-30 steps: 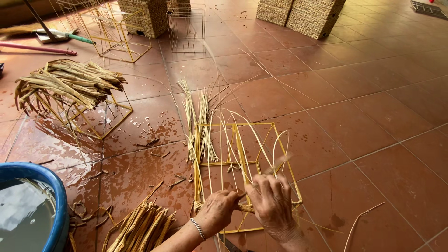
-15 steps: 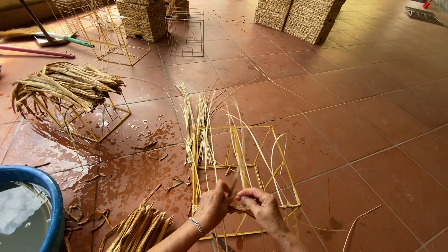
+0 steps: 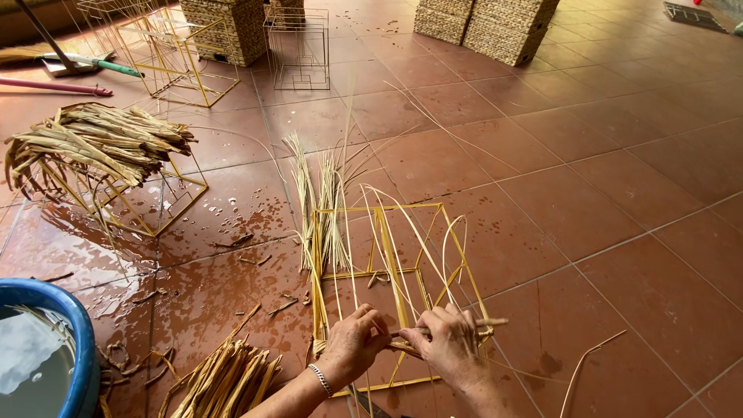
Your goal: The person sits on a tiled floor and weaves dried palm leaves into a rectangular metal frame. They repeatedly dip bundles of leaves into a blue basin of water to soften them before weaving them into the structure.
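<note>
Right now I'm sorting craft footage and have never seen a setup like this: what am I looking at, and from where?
The one picture comes from a camera on a person's head, looking down at their own two bare hands. The left hand and right hand pinch a pale reed strip across a yellow wire frame lying on the wet red tile floor. Nearby: a reed bundle, a blue water tub, and another frame heaped with reeds. Woven baskets stand behind.

Soft, even daylight; wet floor tiles (image 3: pixel 232 224) gleam; focus sharp throughout.
</note>
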